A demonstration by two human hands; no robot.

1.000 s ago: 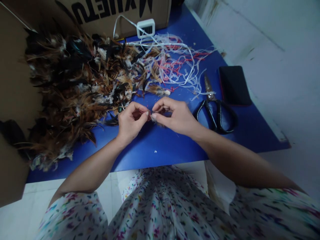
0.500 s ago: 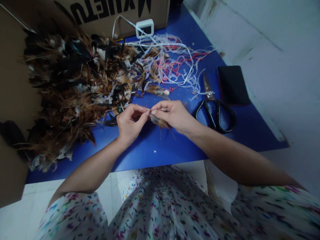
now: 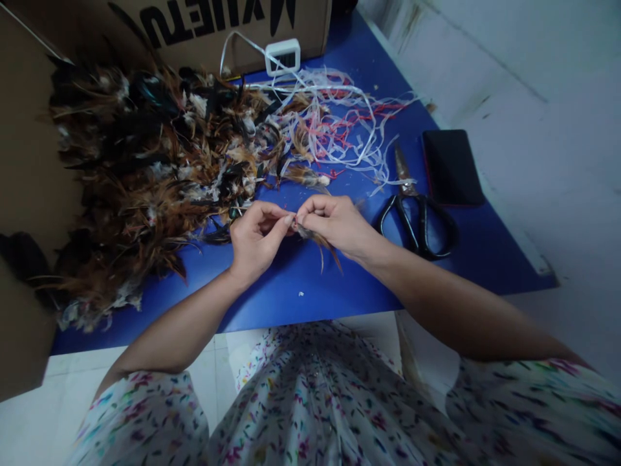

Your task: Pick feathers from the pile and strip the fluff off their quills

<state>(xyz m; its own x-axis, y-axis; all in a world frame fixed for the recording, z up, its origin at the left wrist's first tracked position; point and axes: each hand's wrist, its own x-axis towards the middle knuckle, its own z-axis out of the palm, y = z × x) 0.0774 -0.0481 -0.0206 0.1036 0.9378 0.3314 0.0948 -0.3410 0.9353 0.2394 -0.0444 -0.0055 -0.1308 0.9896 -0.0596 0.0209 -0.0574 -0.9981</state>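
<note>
My left hand point(image 3: 257, 239) and my right hand point(image 3: 337, 223) meet over the front of the blue table, fingertips pinched close together. Between them is a small feather bunch point(image 3: 317, 239), its brown tips hanging below my right fingers. A bit of red shows at its base, where both pinches come together; my fingers hide most of it. Just beyond my hands lies another brown feather bunch point(image 3: 305, 175) with a pale end. A large heap of brown and black feathers point(image 3: 160, 155) spreads to the left of my left hand.
Scissors point(image 3: 414, 213) with black handles lie right of my right hand, beside a dark phone-like slab point(image 3: 453, 167). White and red strings point(image 3: 339, 123) are tangled behind. A small white device point(image 3: 283, 57) stands against a cardboard box point(image 3: 233, 45). A wall point(image 3: 533, 129) borders the right.
Both hands have shifted very slightly to the right, still pinching the feather bunch. Its hanging tips have swung a little to the right.
</note>
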